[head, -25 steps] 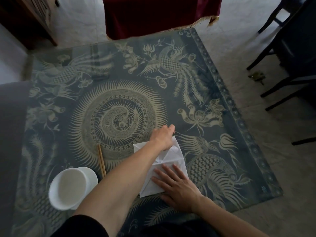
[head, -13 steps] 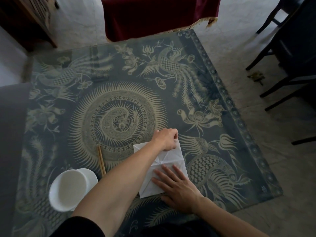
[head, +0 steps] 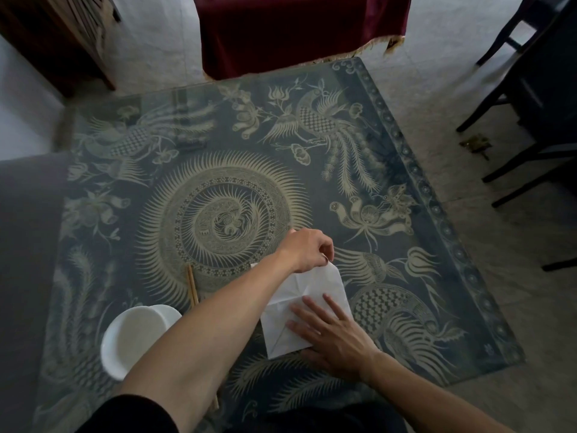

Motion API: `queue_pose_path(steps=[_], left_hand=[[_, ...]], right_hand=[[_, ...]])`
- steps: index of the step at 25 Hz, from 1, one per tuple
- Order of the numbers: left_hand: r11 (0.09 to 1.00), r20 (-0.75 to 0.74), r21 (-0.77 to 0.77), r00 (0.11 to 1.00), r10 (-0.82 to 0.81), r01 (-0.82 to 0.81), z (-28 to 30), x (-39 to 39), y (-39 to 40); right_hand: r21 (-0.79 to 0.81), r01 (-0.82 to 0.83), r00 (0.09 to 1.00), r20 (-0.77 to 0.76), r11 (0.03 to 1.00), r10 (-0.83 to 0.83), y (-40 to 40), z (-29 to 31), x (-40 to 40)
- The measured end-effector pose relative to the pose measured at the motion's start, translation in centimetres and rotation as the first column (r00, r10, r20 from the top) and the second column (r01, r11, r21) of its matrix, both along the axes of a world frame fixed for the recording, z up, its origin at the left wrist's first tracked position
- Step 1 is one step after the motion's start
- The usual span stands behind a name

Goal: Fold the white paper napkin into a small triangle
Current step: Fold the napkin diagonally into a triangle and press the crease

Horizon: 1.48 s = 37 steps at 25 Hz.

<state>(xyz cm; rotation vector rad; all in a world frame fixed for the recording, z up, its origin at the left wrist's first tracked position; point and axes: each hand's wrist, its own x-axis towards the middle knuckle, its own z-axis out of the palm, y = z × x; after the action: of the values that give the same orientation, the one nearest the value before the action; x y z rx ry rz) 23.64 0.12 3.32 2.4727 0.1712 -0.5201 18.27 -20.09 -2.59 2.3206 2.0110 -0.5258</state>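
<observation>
So your left hand [head: 307,250] pinches the napkin [head: 312,303] corner, right hand [head: 332,334] flat on it (fingers spread); bowl [head: 137,339], lower left, looks empty.

We see a thin, creased, matt paper napkin [head: 315,295] on a glossy, reflective glass table [head: 406,170] over patterned cloth. The bowl [head: 137,339] at lower left looks smooth; the chopsticks [head: 192,287] look wooden.
</observation>
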Motion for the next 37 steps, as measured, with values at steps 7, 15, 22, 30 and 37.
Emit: queue_pose_path(steps=[7, 15, 22, 30, 37], left_hand=[[0.997, 0.128, -0.077, 0.992, 0.017, -0.007, 0.8, -2.5, 1.0], [0.994, 0.353, -0.084, 0.935, -0.037, 0.071, 1.6, -6.4, 1.4], [0.990, 0.446, 0.038, 0.884, -0.137, 0.135, 0.9, -11.4, 0.0], [0.946, 0.459, 0.267, 0.838, -0.295, 0.187, -1.5, -16.7, -0.5], [0.932, 0.446, 0.305, 0.836, -0.320, 0.195, -3.6, -19.0, -1.0]], right_hand=[[0.006, 0.139, 0.989, -0.052, 0.990, -0.139, 0.8, 0.0, -1.4], [0.072, 0.189, 0.982, -0.005, 0.979, -0.189, 1.0, 0.2, -2.0], [0.228, 0.152, 0.985, 0.048, 0.962, -0.167, -0.8, -1.1, -3.4], [0.318, 0.211, 0.973, 0.022, 0.924, -0.230, -2.4, -2.0, -3.2], [0.299, 0.212, 0.973, 0.028, 0.931, -0.230, -3.4, -2.4, -3.5]])
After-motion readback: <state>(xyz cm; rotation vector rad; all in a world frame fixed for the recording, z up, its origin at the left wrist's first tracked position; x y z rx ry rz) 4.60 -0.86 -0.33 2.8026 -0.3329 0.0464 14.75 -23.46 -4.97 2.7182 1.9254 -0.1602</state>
